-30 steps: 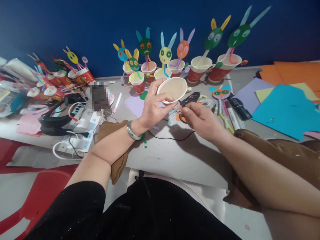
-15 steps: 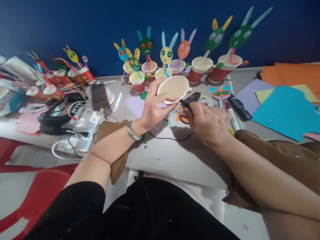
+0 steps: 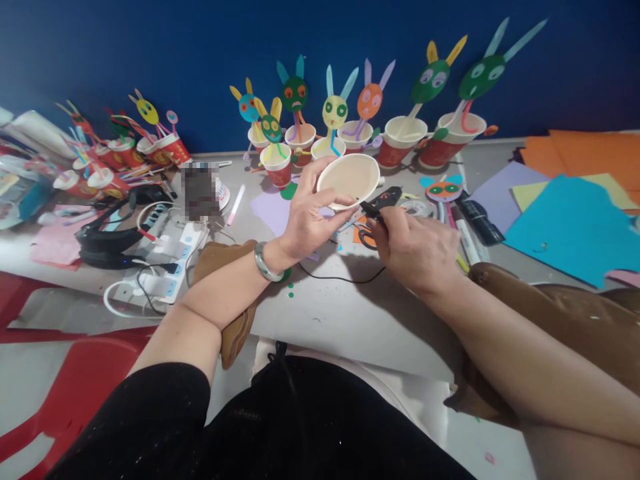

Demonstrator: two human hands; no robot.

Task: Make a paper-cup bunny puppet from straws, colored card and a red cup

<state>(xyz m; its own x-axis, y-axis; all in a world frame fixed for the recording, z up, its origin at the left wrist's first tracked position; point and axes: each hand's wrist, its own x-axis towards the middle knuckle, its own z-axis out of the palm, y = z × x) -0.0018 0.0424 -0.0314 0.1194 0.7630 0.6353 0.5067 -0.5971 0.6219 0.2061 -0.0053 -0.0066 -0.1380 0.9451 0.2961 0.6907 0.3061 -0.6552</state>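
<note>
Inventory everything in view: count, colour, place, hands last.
Held cup: one, cream inside, centre
Held tool: one, black, centre
Standing paper figures: seven, multicoloured, rear
Rear cups: seven, red, holding figures
Left cups: several, red, left
Loose paper face: one, orange, right
Scissors: one, dark, centre
Paper sheets: several, multicoloured, mostly right
Markers: several, mixed, scattered
Power strip: one, white, left
Headset: one, black, left
Table: one, grey, centre
Unidentified objects: at least two, brown, both sides
Chairs: count unclear, red, lower left
Left hand: one, bare, holding cup
Right hand: one, bare, holding tool
</note>
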